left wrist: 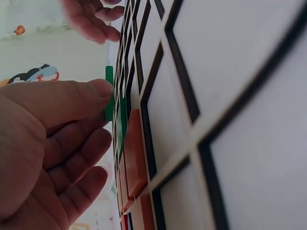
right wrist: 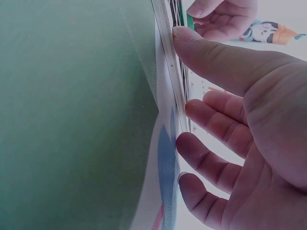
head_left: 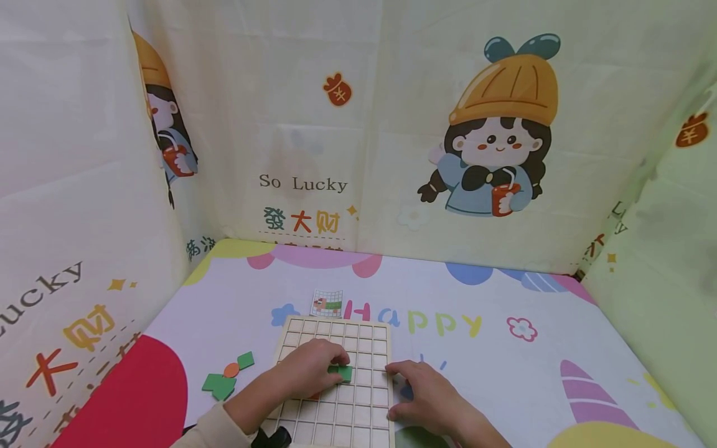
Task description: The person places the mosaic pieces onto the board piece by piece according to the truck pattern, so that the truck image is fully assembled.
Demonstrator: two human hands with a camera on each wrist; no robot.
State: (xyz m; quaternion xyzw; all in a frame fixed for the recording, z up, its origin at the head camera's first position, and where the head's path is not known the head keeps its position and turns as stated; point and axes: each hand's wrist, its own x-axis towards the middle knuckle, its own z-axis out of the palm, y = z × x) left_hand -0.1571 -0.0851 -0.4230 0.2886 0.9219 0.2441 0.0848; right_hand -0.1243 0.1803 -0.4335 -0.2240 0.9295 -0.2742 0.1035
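A pale wooden grid board (head_left: pixel 370 412) lies on the table. Over its middle my left hand (head_left: pixel 307 371) pinches a green tile (left wrist: pixel 109 76) between thumb and fingers, and the tile stands slightly above the grid in the left wrist view. Another green tile (left wrist: pixel 122 127) and several orange-red tiles (left wrist: pixel 136 155) sit in the board's cells, mostly covered by the left hand in the head view. My right hand (head_left: pixel 428 398) is at the board's right edge, thumb and fingertips touching the rim (right wrist: pixel 171 60), fingers loosely bent and spread.
Left of the board lie loose green tiles (head_left: pixel 224 387), one more green tile (head_left: pixel 245 360) and a round orange piece (head_left: pixel 231 370). Behind the board is a small card (head_left: pixel 327 303) with a gridded animal picture. Printed cloth walls (head_left: pixel 392 155) enclose the table.
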